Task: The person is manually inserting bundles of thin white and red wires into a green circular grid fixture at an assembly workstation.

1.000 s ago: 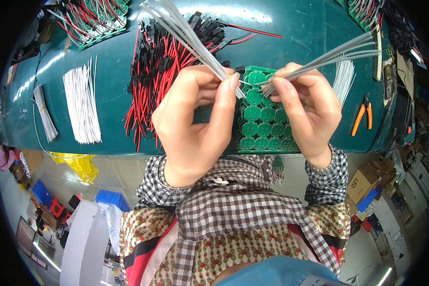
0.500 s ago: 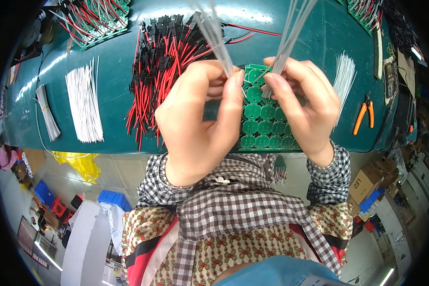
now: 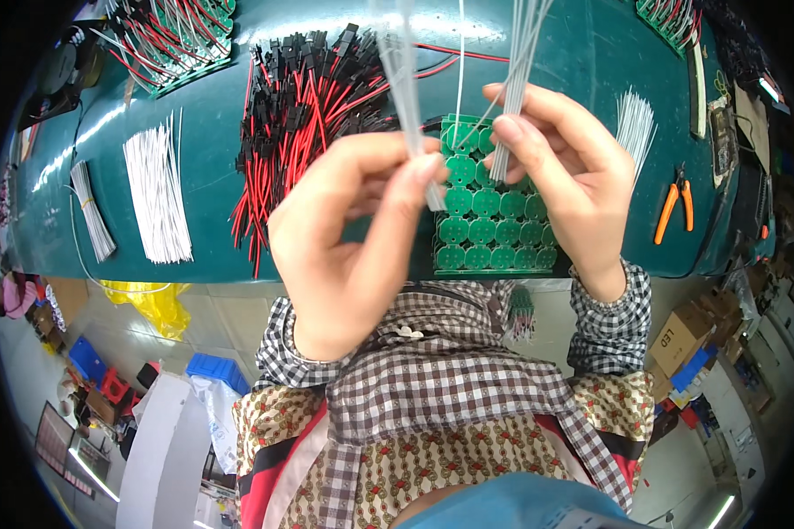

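Note:
My left hand [image 3: 348,234] pinches a bundle of thin white wires [image 3: 401,84] between thumb and index finger; the bundle is smeared by motion. Opposite it, my right hand [image 3: 578,167] is closed on a second bundle of white wires [image 3: 522,53], with one wire sticking out sideways from it. Between the two hands a single white wire [image 3: 460,70] stands nearly upright, its lower end over the green circuit board panel [image 3: 481,231]. What holds that wire, if anything, I cannot make out. The panel of small rounded boards lies on the table below both hands.
A heap of red and black connector leads [image 3: 300,123] lies left of the panel. White wire piles [image 3: 157,194] and a tied wire bundle [image 3: 91,212] are farther left. On the right are more white wires [image 3: 635,132] and orange-handled cutters [image 3: 675,207]. Wired boards [image 3: 185,44] sit at the far left.
The hands have moved farther apart: the left one leftward and slightly nearer me, the right one slightly away from me. A single wire now shows separately between the two bundles.

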`<state>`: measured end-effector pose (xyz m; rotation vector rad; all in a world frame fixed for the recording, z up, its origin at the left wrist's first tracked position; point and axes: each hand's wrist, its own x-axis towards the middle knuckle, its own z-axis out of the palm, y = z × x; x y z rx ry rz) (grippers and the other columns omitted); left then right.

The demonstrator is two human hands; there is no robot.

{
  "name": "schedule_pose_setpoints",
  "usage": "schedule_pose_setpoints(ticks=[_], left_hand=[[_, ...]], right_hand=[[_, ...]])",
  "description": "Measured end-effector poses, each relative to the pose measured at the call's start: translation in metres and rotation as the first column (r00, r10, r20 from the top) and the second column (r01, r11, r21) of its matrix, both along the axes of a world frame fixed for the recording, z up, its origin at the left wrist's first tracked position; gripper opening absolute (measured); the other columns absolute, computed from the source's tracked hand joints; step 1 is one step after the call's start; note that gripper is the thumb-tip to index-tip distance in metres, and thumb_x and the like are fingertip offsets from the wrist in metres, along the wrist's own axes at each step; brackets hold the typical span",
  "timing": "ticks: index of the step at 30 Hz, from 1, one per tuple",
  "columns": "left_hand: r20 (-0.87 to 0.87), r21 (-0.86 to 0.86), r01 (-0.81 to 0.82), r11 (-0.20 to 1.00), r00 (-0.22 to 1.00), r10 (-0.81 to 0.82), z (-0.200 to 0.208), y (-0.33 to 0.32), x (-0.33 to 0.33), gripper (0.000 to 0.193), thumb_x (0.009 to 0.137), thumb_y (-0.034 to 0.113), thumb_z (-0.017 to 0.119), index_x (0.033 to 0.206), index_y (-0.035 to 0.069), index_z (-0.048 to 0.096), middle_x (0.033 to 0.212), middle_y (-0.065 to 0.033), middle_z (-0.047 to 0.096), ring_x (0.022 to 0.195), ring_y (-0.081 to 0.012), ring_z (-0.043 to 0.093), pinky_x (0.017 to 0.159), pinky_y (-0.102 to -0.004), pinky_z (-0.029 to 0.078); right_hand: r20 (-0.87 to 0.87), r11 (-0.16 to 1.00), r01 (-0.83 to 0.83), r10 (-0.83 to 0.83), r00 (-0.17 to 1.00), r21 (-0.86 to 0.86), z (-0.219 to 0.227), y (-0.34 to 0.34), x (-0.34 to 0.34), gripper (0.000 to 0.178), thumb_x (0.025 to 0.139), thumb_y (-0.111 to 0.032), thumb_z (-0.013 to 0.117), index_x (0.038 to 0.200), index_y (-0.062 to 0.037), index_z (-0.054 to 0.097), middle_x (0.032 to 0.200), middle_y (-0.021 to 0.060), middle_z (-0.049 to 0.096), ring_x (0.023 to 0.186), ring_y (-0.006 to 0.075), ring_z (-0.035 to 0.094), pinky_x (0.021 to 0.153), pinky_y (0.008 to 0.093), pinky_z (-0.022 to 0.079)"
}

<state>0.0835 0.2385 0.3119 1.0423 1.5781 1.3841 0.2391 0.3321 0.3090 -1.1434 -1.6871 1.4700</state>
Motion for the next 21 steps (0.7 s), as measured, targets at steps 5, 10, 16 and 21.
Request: schedule_pose_setpoints(ticks=[5,10,16,21], left_hand=[[-0.034,-0.011,0.103,0.995,0.994,-0.103,-0.002,0.013,0.012,0.011,0.092,0.000,0.060,0.101,-0.006,0.061,0.099,-0.0123,0.070,0.079,-0.0089,0.064,0.070,-0.0203,0.052],[-0.013,0.023,-0.014,1.000,1.000,0.014,-0.013,0.012,0.016,0.008,0.087,0.003,0.065,0.094,-0.001,0.065,0.081,-0.0075,0.068,0.068,-0.0120,0.067,0.061,-0.0240,0.054],[0.001,0.024,-0.060,0.998,0.998,0.060,-0.010,0.007,0.017,0.010,0.086,0.000,0.066,0.096,-0.002,0.065,0.084,-0.0089,0.068,0.069,-0.0133,0.068,0.062,-0.0235,0.054],[-0.085,0.033,-0.037,0.999,0.996,0.040,-0.005,0.004,0.010,0.010,0.090,-0.001,0.062,0.100,-0.005,0.060,0.097,-0.0119,0.068,0.072,-0.0097,0.064,0.067,-0.0210,0.053]], right_hand=[[-0.025,1.000,-0.031,0.031,0.999,-0.002,0.001,0.003,0.004,0.024,0.089,-0.006,0.066,0.112,0.0010,0.065,0.094,0.0047,0.066,0.075,0.0052,0.061,0.059,0.0178,0.049],[-0.080,0.993,0.093,-0.098,0.992,-0.069,0.005,0.005,0.020,0.022,0.091,-0.005,0.063,0.111,0.0031,0.063,0.093,0.0053,0.067,0.077,0.0074,0.063,0.061,0.0185,0.050],[-0.061,0.958,0.093,-0.080,0.995,0.271,-0.015,-0.009,0.015,0.012,0.083,0.003,0.069,0.092,0.0063,0.063,0.090,0.0089,0.066,0.074,0.0117,0.067,0.065,0.0223,0.055],[-0.075,0.955,0.102,-0.084,0.994,0.279,-0.018,-0.008,0.013,0.011,0.082,0.003,0.070,0.089,0.0068,0.063,0.087,0.0095,0.067,0.073,0.0132,0.067,0.063,0.0228,0.056]])
